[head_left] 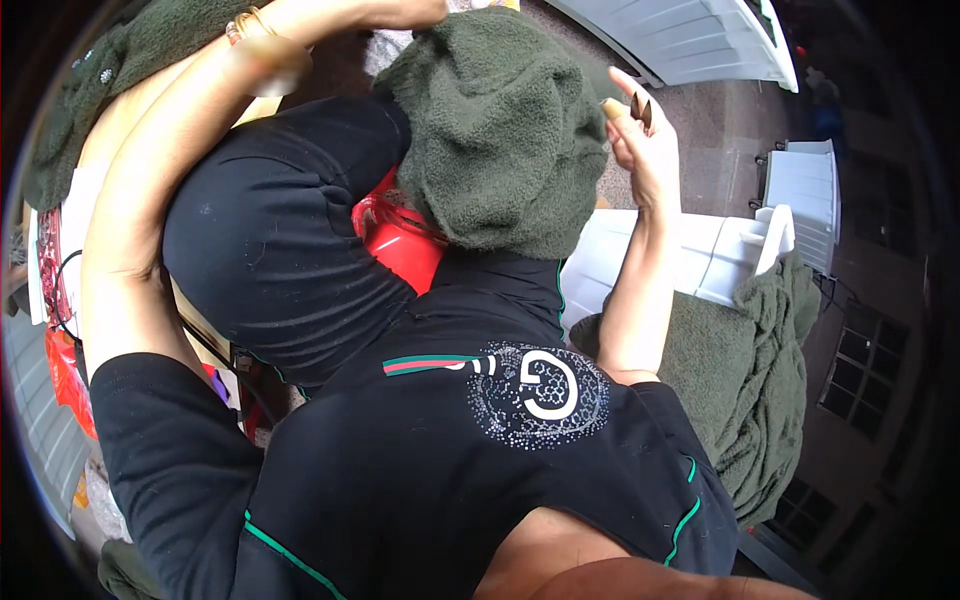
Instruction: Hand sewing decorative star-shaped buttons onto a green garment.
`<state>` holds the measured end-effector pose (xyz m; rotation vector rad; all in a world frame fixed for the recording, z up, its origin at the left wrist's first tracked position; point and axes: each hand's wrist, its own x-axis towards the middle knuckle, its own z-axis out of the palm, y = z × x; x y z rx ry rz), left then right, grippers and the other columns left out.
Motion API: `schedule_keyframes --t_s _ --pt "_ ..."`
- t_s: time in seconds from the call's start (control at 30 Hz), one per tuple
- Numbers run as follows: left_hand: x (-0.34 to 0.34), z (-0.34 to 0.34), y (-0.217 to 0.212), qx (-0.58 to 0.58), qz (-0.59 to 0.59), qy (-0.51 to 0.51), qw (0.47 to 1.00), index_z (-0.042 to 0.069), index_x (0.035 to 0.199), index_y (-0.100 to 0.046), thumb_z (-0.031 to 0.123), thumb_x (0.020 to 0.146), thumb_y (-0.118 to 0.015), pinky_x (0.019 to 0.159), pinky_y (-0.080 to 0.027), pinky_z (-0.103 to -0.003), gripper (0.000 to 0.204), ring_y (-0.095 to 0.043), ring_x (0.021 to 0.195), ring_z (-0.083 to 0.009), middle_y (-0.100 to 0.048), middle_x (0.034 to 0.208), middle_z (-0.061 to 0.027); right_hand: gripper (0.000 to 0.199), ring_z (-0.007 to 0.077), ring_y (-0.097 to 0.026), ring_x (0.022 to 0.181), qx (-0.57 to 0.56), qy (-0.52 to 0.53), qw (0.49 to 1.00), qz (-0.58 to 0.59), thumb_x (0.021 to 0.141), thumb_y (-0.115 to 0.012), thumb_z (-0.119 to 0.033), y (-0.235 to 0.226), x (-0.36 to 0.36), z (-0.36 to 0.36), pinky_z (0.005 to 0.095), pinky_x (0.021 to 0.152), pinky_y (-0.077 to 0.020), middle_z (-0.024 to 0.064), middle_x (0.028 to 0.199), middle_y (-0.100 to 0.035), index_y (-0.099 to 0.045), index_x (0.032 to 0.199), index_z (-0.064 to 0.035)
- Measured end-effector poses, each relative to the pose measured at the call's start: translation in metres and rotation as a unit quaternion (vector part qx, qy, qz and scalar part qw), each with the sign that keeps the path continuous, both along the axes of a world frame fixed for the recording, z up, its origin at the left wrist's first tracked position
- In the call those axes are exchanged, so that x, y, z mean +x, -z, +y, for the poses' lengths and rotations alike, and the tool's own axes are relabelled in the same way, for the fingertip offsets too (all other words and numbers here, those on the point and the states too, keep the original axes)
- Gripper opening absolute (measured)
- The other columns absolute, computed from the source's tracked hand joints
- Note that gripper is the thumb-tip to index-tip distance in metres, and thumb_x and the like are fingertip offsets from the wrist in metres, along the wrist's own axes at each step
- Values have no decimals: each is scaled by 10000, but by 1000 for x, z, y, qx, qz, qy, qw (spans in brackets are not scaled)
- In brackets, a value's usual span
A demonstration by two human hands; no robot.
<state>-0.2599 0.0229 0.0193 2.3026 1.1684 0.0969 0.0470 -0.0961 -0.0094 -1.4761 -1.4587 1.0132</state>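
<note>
A bunched dark green fleece cloth (500, 130) lies over my lap and knee. At its upper left edge, my left hand (408, 12) is closed with curled fingers against the cloth; the picture's top edge cuts part of it off. To the right of the cloth, my right hand (642, 145) is raised and holds small dark-bladed thread snips (641, 108), their two pointed tips spread apart. A tan cover sits on one fingertip of that hand. Most of the snips' body is hidden in the palm.
More green fleece (735, 390) is heaped over a white plastic bin (690, 250) on my right. Another white bin (690, 40) stands at the far right, and a pale wheeled crate (803, 195) beyond. Fleece also lies on a wooden table (125, 130) at left. Something red (405, 255) shows beneath me.
</note>
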Motion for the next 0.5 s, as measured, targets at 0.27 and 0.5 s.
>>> schedule_keyframes --t_s 0.27,0.5 --pt "10 -9 93 78 49 220 971 68 1140 -654 62 736 -648 771 -513 -424 404 -647 911 -335 -672 982 -189 587 165 -559 581 -16 -274 892 -359 718 -837 -292 39 -62 -51 308 588 -455 51 627 -549 -636 1259 -183" --pt "7 -20 75 64 66 263 960 45 999 -687 114 753 -678 694 -513 -382 256 -628 712 -286 -678 792 -94 217 142 -674 800 -75 -350 932 -46 841 -689 -129 38 -16 -19 270 729 -525 67 922 -718 -680 995 23"
